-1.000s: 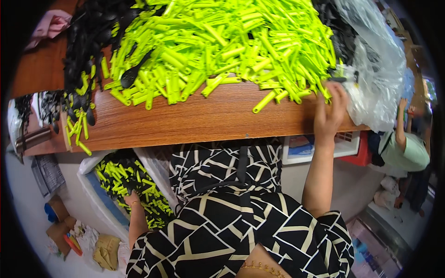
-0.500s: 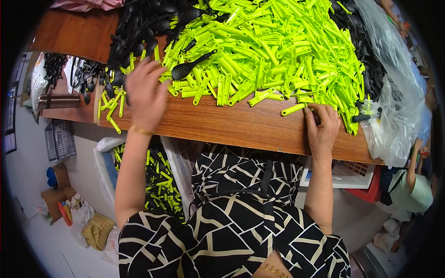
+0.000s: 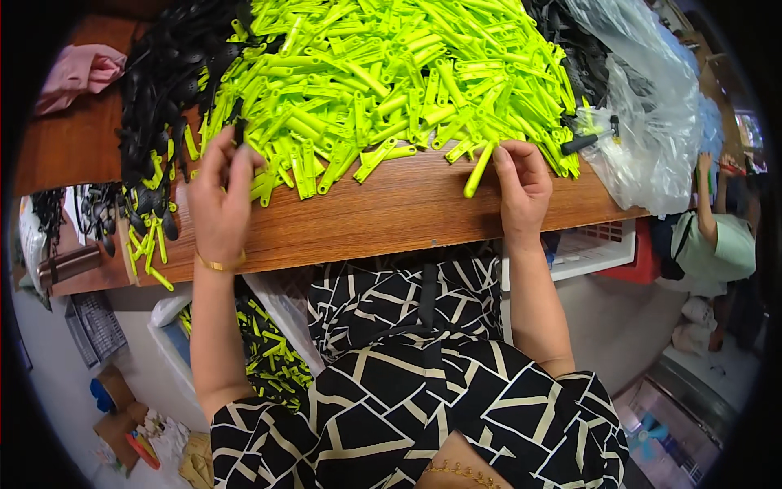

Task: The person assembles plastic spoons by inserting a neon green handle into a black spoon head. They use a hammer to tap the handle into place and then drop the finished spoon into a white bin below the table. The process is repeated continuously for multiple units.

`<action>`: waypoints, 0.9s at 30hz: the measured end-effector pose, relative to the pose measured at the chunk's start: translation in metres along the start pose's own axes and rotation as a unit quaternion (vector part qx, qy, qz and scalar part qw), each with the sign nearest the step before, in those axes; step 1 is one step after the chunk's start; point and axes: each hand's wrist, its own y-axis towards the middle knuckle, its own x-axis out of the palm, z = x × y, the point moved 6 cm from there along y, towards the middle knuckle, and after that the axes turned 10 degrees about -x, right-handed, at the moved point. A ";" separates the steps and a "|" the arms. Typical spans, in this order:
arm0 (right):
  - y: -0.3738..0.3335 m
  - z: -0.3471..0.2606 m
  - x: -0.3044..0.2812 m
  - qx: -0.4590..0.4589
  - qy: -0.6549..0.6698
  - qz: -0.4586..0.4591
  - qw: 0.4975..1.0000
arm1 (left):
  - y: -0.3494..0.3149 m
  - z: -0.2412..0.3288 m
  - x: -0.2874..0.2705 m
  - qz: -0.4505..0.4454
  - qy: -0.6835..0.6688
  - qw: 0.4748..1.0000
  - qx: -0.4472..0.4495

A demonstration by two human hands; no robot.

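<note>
A big heap of bright green plastic handles (image 3: 366, 73) covers the far part of the brown wooden table (image 3: 366, 213). My right hand (image 3: 525, 191) pinches one green handle (image 3: 477, 175) at the heap's near edge, its free end tilted toward me. At the heap's left edge my left hand (image 3: 218, 204) has thumb and fingers closed around a black utensil part (image 3: 239, 129). Most of that part is hidden by the fingers. Black utensil heads (image 3: 163, 90), many of them slotted, lie piled left of the green heap.
Clear plastic sheeting (image 3: 631, 155) and a small black-handled tool (image 3: 580, 144) lie at the right. A lined bin (image 3: 273, 346) of green and black pieces stands below the table edge. Pink cloth (image 3: 81, 75) lies far left. Another person (image 3: 713, 244) is at the right.
My left hand has closed where the black slotted spoon lay on the heap. My right hand has turned the green handle from lying nearly sideways to pointing toward me. The view has shifted.
</note>
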 end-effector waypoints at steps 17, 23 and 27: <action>-0.024 -0.079 0.044 -0.045 -0.161 -0.289 0.943 | -0.107 0.024 0.138 -0.288 -0.178 0.921 -0.193; -0.019 -0.097 0.060 -0.240 -0.241 -0.401 0.851 | -0.106 0.041 0.128 -0.249 -0.045 0.965 -0.075; -0.020 -0.087 0.059 -0.214 -0.253 -0.463 0.822 | -0.107 0.047 0.126 -0.245 0.012 0.969 -0.009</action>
